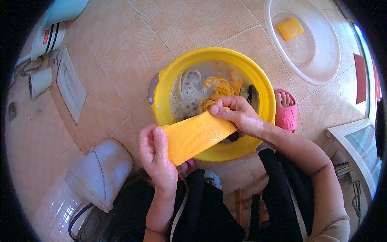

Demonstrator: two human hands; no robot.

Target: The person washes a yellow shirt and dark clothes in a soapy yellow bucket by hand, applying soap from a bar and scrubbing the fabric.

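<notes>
A wet yellow cloth garment (196, 136) is stretched flat between my two hands above a round yellow plastic basin (216, 53). My left hand (158, 151) grips its left end, thumb on top, just outside the basin's lower left rim. Over the basin, my right hand (234, 113) pinches its upper right edge between thumb and fingers. More of the yellow fabric (220, 87) lies bunched in the cloudy, sudsy water (189, 93). Pale and dark cloth pieces also show in the basin, partly under water.
A clear plastic tub (323, 51) holding a yellow soap bar (290, 28) stands at the upper right. A white bucket (102, 172) is at the lower left, a squat toilet (70, 86) beyond it. My foot in a pink slipper (286, 116) is right beside the basin.
</notes>
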